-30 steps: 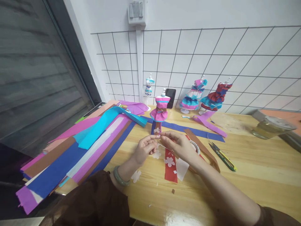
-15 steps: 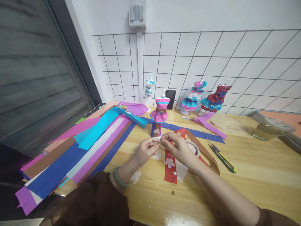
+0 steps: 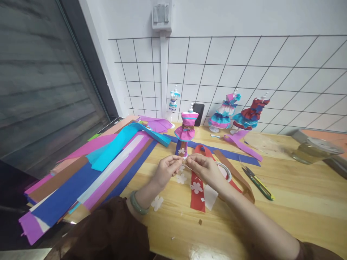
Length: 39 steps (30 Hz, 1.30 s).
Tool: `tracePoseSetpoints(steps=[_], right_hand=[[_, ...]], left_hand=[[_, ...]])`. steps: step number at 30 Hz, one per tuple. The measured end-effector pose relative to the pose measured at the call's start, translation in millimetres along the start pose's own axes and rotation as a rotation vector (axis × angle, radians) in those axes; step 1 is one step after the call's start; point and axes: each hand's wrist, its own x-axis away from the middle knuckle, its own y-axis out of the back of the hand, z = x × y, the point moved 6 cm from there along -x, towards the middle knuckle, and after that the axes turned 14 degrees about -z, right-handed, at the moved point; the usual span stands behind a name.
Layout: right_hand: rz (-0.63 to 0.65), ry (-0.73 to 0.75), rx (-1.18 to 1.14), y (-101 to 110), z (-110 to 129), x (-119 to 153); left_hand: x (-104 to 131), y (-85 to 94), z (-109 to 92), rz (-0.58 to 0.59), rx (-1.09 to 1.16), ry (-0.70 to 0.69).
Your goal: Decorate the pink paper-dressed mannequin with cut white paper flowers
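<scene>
My left hand (image 3: 168, 170) and my right hand (image 3: 204, 168) meet above the wooden table, thumbs and fingertips pinched close together. Whatever sits between them is too small to make out. Just behind stands a small dress form (image 3: 186, 127) in a pink dress with a brown-and-blue bow. Below my right hand lies a red fabric strip (image 3: 197, 203) carrying a pale cut-out flower (image 3: 196, 187). Another pale flower (image 3: 157, 203) rests by my left wrist. A tape roll (image 3: 228, 172) is partly hidden behind my right hand, and a white piece (image 3: 210, 198) lies beside the red strip.
Long coloured fabric strips (image 3: 67, 195) are piled at the left. Thread snips (image 3: 258, 184) lie at the right, near a brown strip (image 3: 245, 189). Dressed forms (image 3: 223, 112) and a phone (image 3: 200, 115) stand by the wall. A transparent container (image 3: 311, 151) sits at far right.
The two hands stay pinched together with only slight finger movement. The whole view has shifted a little, so things sit slightly further right.
</scene>
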Motion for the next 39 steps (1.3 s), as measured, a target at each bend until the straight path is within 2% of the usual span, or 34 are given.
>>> tracePoseSetpoints(steps=[10, 18, 24, 27, 32, 39], right_hand=[[0.000, 0.219, 0.186, -4, 5, 1], [-0.001, 0.136, 0.206, -7, -6, 0], [0.066, -0.057, 0.024, -8, -10, 0], [0.078, -0.111, -0.030, -7, -10, 0], [0.073, -0.091, -0.061, -7, -9, -1], [0.023, -0.017, 0.039, -8, -11, -1]], left_hand=[[4, -0.5, -11, -0.041, -0.247, -0.254], [3, 0.5, -7, -0.031, -0.314, -0.264], [0, 6.3, -12, -0.096, -0.293, -0.226], [2, 5.0, -14, -0.076, -0.287, -0.218], [7, -1.8, -14, -0.006, -0.365, -0.323], [10, -0.7, -18, -0.063, -0.561, -0.548]])
